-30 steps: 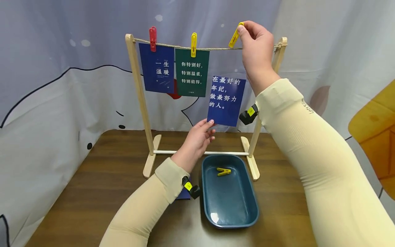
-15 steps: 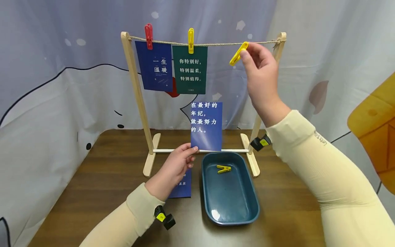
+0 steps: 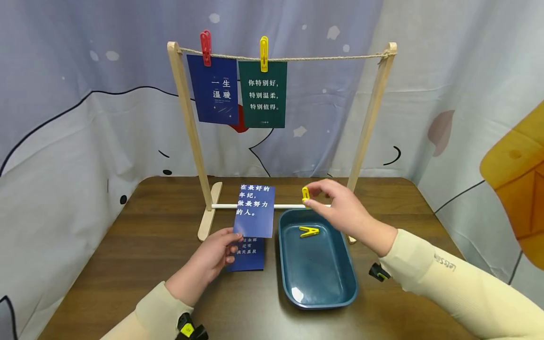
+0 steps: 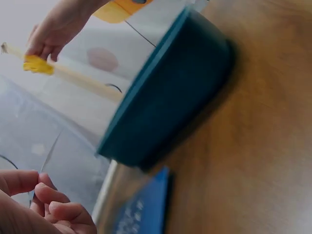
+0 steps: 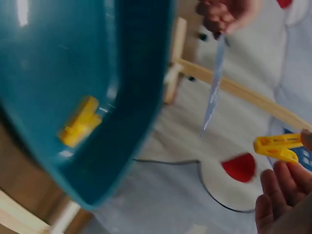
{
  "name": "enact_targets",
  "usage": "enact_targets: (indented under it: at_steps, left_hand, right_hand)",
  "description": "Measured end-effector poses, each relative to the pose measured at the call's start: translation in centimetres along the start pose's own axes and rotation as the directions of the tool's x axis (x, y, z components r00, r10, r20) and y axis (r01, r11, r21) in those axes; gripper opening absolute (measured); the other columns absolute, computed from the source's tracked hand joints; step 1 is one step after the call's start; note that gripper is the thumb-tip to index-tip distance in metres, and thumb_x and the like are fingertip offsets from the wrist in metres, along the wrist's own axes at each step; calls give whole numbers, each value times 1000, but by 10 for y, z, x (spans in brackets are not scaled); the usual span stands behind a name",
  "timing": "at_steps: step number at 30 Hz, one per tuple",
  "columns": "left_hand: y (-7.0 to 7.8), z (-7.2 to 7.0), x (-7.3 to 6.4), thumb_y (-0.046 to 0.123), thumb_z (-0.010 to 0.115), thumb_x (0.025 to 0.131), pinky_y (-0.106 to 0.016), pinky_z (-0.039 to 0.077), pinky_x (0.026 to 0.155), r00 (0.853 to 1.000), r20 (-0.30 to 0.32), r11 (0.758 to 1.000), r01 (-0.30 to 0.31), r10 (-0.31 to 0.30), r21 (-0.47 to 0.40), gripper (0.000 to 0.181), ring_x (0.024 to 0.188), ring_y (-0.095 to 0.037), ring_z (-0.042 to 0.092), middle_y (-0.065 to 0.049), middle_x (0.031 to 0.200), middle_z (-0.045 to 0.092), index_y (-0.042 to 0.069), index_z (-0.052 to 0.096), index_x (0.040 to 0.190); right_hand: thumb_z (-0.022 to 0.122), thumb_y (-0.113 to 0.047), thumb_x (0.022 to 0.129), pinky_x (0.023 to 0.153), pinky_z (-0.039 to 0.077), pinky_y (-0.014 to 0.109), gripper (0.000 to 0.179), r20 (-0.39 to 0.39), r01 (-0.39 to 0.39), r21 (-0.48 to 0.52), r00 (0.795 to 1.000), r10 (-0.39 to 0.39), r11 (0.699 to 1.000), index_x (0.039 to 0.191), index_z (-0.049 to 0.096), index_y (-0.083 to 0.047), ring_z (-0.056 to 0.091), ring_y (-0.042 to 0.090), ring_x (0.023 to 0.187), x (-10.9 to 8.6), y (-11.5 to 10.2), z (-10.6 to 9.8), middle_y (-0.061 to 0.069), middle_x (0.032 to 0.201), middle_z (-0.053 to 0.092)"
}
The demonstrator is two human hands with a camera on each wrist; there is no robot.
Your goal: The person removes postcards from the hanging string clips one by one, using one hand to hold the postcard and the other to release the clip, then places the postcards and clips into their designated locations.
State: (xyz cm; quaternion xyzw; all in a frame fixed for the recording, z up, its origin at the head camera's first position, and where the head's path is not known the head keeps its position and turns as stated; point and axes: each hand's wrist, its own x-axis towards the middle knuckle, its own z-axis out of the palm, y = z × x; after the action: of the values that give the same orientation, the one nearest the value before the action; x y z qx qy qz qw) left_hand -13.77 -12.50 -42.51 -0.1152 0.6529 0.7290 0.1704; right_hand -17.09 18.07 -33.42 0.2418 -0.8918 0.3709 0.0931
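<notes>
My left hand (image 3: 216,252) pinches the lower left corner of a blue card (image 3: 255,210) with white writing, held above another blue card (image 3: 250,257) on the table. In the left wrist view the held card shows only as a thin edge by the fingertips. Between thumb and fingers, my right hand (image 3: 340,203) pinches a yellow clothespin (image 3: 305,194) above the far end of a dark teal tray (image 3: 316,302). The right wrist view shows that clothespin (image 5: 278,146) side on. A second yellow clothespin (image 3: 309,231) lies in the tray.
A wooden stand (image 3: 369,123) with a rope (image 3: 327,58) spans the table's back. A red clothespin (image 3: 206,48) holds a dark blue card (image 3: 214,89) on it; a yellow clothespin (image 3: 264,54) holds a green card (image 3: 263,97). A patterned curtain (image 3: 127,132) hangs behind.
Both hands have come down from the rope. The left hand has carried the blue card down and left over the other card; the right has lowered the yellow clothespin to just above the tray.
</notes>
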Motion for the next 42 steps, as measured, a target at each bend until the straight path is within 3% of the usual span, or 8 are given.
enact_targets:
  at_steps: [10,16,21,25,29,32,37,42]
  left_hand:
    - [-34,-19,-3,10,53,100,-21,31,50,993,-13,989,119,-118,88,26,64,-10,42,-6,93,56,-2,51,123]
    - [-40,-26,-15,18,60,97,-27,36,51,998,-14,930,60,-59,362,59,61,-14,47,-9,94,64,-5,32,143]
    - [-38,-33,-26,34,66,94,-32,40,57,1000,-10,720,9,-3,694,89,60,-18,51,-6,79,65,-8,12,152]
    - [-35,-34,-29,42,67,93,-35,41,54,999,7,534,-24,34,845,81,59,-17,53,-2,76,60,-1,30,150]
    - [-31,-30,-27,46,70,89,-40,46,58,991,40,267,-74,131,961,69,75,-20,61,-5,99,62,9,48,143]
    - [-30,-24,-20,46,73,86,-45,49,59,979,76,107,-97,187,990,69,86,-27,64,-13,118,57,13,51,142]
    - [-27,-14,-7,48,76,83,-48,51,60,980,91,1,-93,177,996,72,90,-33,63,-20,125,52,15,52,142]
    - [-26,-10,0,52,76,81,-49,52,61,988,87,-30,-83,125,996,76,89,-34,64,-24,128,52,17,52,144]
  right_hand:
    - [77,-28,88,88,51,42,30,235,10,-73,972,7,997,114,69,-14,61,16,98,-33,38,41,-6,103,66]
    - [76,-32,89,86,51,39,30,278,2,-121,960,32,993,113,70,-14,62,18,97,-40,50,48,-5,102,66]
    - [77,-29,88,86,51,38,29,309,44,-169,951,10,985,110,71,-12,62,14,93,-42,59,52,-5,98,67]
    - [78,-28,87,86,49,39,28,332,113,-232,943,-30,966,108,72,-10,62,13,89,-39,64,55,-4,94,67]
    - [78,-30,86,85,46,38,29,376,202,-305,924,-77,931,106,72,-10,61,12,86,-35,67,60,-4,92,68]
    - [79,-30,85,80,44,37,28,425,244,-340,902,-83,908,104,73,-10,61,12,82,-32,68,65,-3,90,68]
    - [80,-28,83,71,41,35,25,497,239,-401,868,-9,884,100,74,-12,58,12,75,-28,71,73,-3,82,65]
    - [82,-26,82,68,40,36,23,531,219,-442,845,57,870,97,74,-12,60,13,77,-25,75,79,-3,84,67]
